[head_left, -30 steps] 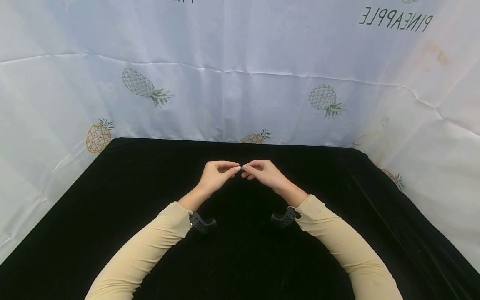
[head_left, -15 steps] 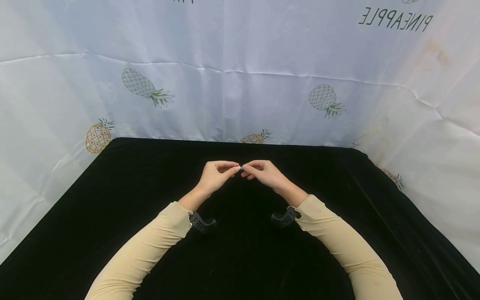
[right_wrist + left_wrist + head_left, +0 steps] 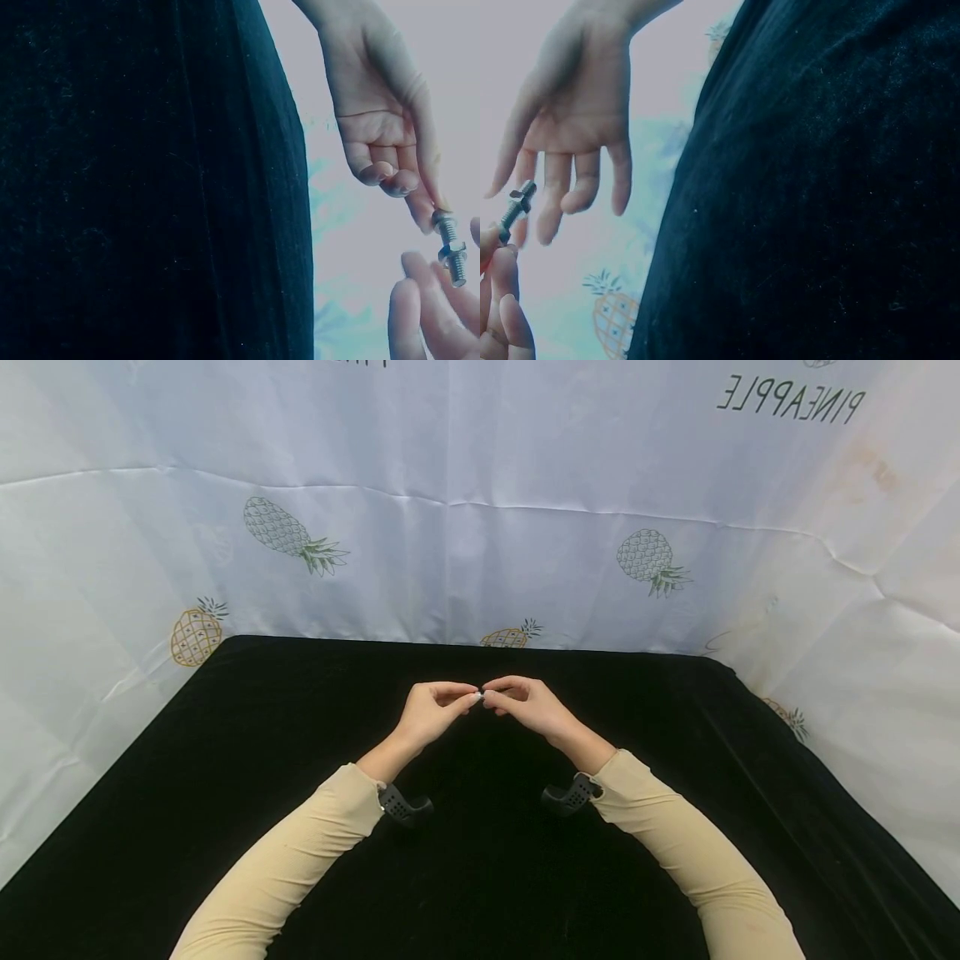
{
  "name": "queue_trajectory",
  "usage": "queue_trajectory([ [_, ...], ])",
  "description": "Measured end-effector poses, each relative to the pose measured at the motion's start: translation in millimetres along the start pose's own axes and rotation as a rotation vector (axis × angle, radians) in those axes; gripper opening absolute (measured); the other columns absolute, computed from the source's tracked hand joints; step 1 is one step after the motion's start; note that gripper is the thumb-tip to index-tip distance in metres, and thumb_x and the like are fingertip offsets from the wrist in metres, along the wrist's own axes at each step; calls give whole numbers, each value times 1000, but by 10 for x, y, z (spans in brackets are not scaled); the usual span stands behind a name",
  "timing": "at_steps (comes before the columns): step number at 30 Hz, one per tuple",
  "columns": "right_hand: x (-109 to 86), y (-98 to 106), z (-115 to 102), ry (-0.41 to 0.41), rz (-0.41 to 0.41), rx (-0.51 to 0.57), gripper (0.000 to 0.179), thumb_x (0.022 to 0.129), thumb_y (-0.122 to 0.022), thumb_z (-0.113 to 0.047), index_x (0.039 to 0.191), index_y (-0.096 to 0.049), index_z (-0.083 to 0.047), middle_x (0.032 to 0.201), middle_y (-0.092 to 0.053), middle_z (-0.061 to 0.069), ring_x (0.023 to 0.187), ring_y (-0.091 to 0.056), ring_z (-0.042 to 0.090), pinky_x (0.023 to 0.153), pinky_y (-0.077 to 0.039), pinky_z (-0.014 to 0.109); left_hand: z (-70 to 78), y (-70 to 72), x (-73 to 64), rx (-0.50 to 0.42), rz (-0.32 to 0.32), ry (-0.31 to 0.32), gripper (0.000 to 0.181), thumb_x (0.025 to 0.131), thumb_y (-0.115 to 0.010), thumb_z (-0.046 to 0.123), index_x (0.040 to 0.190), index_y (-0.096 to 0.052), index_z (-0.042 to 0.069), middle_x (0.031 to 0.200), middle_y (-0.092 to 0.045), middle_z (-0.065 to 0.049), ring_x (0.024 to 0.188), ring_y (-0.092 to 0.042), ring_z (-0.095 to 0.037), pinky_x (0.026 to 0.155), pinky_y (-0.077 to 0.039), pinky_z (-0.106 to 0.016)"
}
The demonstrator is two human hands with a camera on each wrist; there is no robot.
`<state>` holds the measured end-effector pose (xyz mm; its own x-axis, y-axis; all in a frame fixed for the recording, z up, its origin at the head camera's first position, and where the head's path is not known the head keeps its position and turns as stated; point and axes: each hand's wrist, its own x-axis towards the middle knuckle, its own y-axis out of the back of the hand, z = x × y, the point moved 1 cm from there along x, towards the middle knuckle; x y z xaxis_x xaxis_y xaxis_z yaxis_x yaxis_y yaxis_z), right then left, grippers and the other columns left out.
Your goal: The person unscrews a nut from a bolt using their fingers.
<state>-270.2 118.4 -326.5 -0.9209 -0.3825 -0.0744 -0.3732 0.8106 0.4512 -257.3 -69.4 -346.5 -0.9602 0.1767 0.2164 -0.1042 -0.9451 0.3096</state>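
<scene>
My left hand [image 3: 429, 712] pinches the head of a small metal bolt [image 3: 458, 277] between thumb and fingertips, held up over the black cloth. A hex nut [image 3: 451, 250] sits partway along the bolt's threads, with thread showing on both sides of it. My right hand [image 3: 534, 708] is at the bolt's free end, its thumb and index finger parted to either side of the nut. The other fingers of my right hand are slightly bent in the left wrist view. In the head view the bolt shows only as a small silver spot between the fingertips.
Black cloth [image 3: 480, 860] covers the table under both arms. A white curtain [image 3: 450, 568] printed with pineapples hangs behind it and along both sides. Each wrist wears a dark strap [image 3: 405, 806].
My right thumb and index finger, closed together at the bolt earlier, have now spread apart. My left hand stays in place with the bolt.
</scene>
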Motion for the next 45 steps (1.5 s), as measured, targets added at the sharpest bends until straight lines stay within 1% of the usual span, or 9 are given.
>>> queue_trajectory([
  [4,11,-4,9,-31,7,-10,35,94,-53,-35,118,-61,-11,112,-68,13,108,-60,31,102,-41,50,8,-2,-6,-14,4,-2,29,89,-64,25,109,-69,4,108,-69,-17,88,-67,-23,77,-55,-31],
  [9,5,3,16,48,31,-11,27,91,-61,-24,114,-62,-10,116,-64,12,106,-60,28,96,-47,44,16,2,-22,-4,9,14,29,89,-64,23,109,-69,3,108,-69,-17,86,-67,-20,76,-54,-29],
  [12,-28,8,-21,76,30,-10,32,88,-64,-21,117,-60,-8,119,-60,13,107,-59,26,94,-49,42,54,8,-40,4,9,23,28,89,-63,21,109,-69,2,109,-69,-17,86,-67,-21,76,-54,-29],
  [20,1,-5,3,-29,2,-4,36,94,-53,-35,120,-60,-10,114,-67,12,108,-60,30,103,-40,50,1,1,-13,-10,10,6,30,89,-64,26,108,-69,4,109,-69,-16,89,-67,-22,78,-55,-31],
  [26,-10,-3,-4,47,19,-1,27,93,-58,-23,115,-61,-8,115,-64,14,108,-59,30,98,-45,46,-5,3,-14,-3,12,10,27,89,-64,24,107,-70,5,108,-70,-15,86,-68,-19,78,-55,-31],
  [30,-14,4,0,80,25,0,30,90,-62,-20,117,-59,-8,119,-60,13,109,-59,26,95,-48,42,-12,4,-9,3,16,24,25,88,-64,23,106,-70,6,107,-70,-13,85,-67,-18,78,-55,-30],
  [35,-9,4,6,30,2,16,37,92,-59,-29,124,-56,-10,121,-62,13,113,-58,29,102,-42,48,-18,7,-6,3,14,23,26,89,-64,24,107,-70,6,108,-70,-13,87,-68,-19,78,-55,-31],
  [39,-3,-1,11,-20,8,-2,36,94,-54,-36,119,-61,-11,114,-67,12,109,-60,30,103,-40,50,-23,5,-4,-3,10,26,26,89,-64,25,107,-70,7,109,-70,-13,88,-68,-20,80,-55,-32],
  [45,-1,9,12,48,36,3,28,91,-60,-25,115,-62,-10,115,-64,12,108,-59,28,97,-46,44,-20,7,-1,-2,13,34,26,89,-64,25,106,-70,7,108,-70,-13,86,-68,-19,78,-55,-31],
])
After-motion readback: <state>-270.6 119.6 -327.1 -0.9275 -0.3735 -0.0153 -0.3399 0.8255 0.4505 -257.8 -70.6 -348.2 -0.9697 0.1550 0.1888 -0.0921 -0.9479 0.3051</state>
